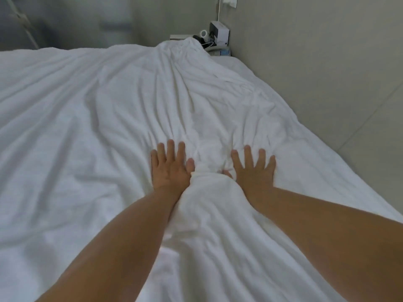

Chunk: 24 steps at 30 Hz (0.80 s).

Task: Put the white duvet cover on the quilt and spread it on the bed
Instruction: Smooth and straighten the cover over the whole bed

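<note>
Left hand (169, 168), right hand (254, 172) — flat, fingers spread, pressing white duvet cover (109, 101)

Bedroom in a home: white duvet cover (109, 101) spread over a bed under both hands, plain grey wall (316, 62) close to the right of them, cluttered bedside table (218, 43) with small gadgets and a cable well beyond the fingertips.

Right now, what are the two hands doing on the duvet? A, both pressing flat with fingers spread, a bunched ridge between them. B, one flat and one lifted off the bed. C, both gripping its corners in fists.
A: the left hand and right hand lie flat with fingers spread on the duvet, a raised ridge bunched between them.
</note>
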Each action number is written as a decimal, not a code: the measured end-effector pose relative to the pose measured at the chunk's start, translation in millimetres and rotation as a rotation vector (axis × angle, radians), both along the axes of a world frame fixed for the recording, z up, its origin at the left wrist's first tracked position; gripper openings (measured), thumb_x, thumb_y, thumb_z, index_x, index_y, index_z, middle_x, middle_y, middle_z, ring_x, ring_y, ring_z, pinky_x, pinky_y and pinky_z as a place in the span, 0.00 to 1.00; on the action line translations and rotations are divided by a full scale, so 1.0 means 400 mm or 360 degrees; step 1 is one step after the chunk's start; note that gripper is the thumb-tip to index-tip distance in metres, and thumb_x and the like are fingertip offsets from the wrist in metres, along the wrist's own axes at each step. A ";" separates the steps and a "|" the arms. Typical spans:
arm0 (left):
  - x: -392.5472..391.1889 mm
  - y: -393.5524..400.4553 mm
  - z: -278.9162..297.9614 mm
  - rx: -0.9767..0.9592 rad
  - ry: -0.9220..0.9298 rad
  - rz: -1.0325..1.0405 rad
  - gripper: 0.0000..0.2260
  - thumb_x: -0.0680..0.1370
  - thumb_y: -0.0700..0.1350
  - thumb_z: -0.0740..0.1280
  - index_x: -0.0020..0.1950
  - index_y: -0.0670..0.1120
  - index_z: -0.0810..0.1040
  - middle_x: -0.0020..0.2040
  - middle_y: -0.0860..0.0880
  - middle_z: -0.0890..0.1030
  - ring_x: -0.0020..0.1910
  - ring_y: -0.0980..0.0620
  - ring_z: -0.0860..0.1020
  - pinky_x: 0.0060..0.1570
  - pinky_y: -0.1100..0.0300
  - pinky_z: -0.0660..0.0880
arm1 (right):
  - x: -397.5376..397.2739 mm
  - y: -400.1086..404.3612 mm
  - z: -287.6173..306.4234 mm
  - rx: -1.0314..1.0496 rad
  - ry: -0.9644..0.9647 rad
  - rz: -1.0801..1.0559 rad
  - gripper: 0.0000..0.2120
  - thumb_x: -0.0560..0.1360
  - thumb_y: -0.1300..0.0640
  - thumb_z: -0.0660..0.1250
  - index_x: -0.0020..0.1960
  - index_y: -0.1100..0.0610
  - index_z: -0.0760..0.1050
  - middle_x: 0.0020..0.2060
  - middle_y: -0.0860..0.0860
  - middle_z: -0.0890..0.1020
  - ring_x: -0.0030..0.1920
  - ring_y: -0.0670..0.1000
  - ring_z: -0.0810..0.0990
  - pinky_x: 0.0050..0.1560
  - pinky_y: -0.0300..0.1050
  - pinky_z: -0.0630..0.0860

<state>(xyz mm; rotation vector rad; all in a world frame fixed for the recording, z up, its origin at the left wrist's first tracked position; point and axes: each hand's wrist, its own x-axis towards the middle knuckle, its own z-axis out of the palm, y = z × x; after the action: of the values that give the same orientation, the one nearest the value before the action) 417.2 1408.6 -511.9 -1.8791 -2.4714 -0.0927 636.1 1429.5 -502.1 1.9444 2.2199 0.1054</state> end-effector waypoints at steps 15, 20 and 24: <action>-0.201 -0.994 0.127 -0.0357 -0.0283 -0.0104 0.28 0.82 0.60 0.41 0.83 0.59 0.42 0.84 0.51 0.42 0.82 0.45 0.37 0.78 0.41 0.38 | -0.211 -1.012 0.072 -0.0201 0.0378 -0.0079 0.36 0.77 0.36 0.47 0.82 0.50 0.57 0.80 0.63 0.57 0.79 0.70 0.51 0.72 0.77 0.49; -0.300 -1.300 0.159 -0.0459 -0.0262 -0.0226 0.28 0.83 0.62 0.42 0.83 0.59 0.41 0.83 0.51 0.39 0.80 0.45 0.33 0.78 0.38 0.39 | -0.419 -1.290 0.106 -0.0301 0.0481 0.0079 0.35 0.78 0.36 0.54 0.81 0.51 0.60 0.80 0.64 0.58 0.78 0.74 0.51 0.70 0.81 0.49; -0.439 -1.504 0.172 -0.0486 -0.0215 -0.0045 0.30 0.82 0.66 0.44 0.82 0.62 0.39 0.83 0.53 0.37 0.81 0.44 0.34 0.77 0.36 0.39 | -0.559 -1.396 0.128 -0.0427 0.0447 0.0112 0.36 0.77 0.36 0.54 0.82 0.50 0.58 0.80 0.64 0.56 0.78 0.75 0.47 0.69 0.82 0.47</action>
<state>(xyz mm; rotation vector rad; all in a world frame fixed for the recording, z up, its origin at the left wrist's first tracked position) 241.7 807.2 -443.1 -2.0845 -2.6787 0.1731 412.3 871.1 -450.8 1.8283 2.3250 -0.4591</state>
